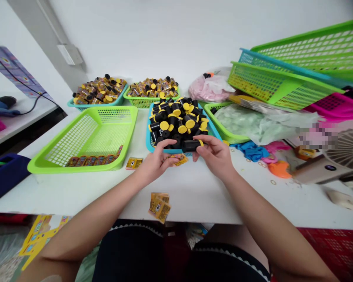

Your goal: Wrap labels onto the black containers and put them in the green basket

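Note:
My right hand [214,155] grips a small black cylinder with a yellow cap [191,146], lying sideways between thumb and fingers. In my left hand [156,161] is a yellow printed label [179,159], pinched by the thumb and held just below the cylinder. Behind both hands a blue basket [149,144] is heaped with similar black cylinders with yellow caps [176,113]. On the white table [191,196], a small stack of yellow labels [159,206] lies near the front edge. Another yellow label stack [133,163] rests left of my left hand.
A green basket [76,169] at left holds a row of labelled cylinders [91,160]. Two baskets of labelled cylinders [100,92] stand at the wall. At right are stacked baskets [282,84], a plastic bag [250,121], balloon-like pieces [251,150] and a fan [314,156].

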Available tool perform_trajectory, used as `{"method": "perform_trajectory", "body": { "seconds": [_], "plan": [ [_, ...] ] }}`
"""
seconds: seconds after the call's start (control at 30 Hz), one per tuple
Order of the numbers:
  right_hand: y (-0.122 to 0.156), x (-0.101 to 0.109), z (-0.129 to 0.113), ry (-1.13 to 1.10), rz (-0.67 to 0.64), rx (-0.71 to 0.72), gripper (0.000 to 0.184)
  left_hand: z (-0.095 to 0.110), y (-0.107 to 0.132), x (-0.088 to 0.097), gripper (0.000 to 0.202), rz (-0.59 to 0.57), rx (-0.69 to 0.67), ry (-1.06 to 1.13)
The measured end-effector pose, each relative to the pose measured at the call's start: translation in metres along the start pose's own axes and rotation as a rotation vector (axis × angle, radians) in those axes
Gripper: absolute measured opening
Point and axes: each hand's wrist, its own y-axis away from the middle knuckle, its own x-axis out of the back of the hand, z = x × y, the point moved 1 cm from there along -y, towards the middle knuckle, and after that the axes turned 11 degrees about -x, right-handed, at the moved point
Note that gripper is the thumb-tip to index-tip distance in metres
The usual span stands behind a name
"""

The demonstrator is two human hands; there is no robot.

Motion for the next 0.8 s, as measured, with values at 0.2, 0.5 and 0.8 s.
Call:
{"method": "perform_trajectory", "body": {
  "seconds": [0.2, 0.5, 0.8],
  "plan": [
    [0.001, -0.002, -0.005, -0.160, -0.038, -0.130, 0.033, 0.002, 0.009, 0.002, 0.072, -0.074, 0.012, 0.035],
    [0.005, -0.004, -0.012, -0.015, -0.104, -0.071, 0.027, 0.015, 0.009, 0.003, 0.070, -0.168, -0.026, -0.303],
    [0.000, -0.003, -0.009, 0.040, -0.113, -0.243, 0.034, 0.012, 0.010, 0.008, 0.067, -0.059, -0.139, -0.420]
  ]
}}
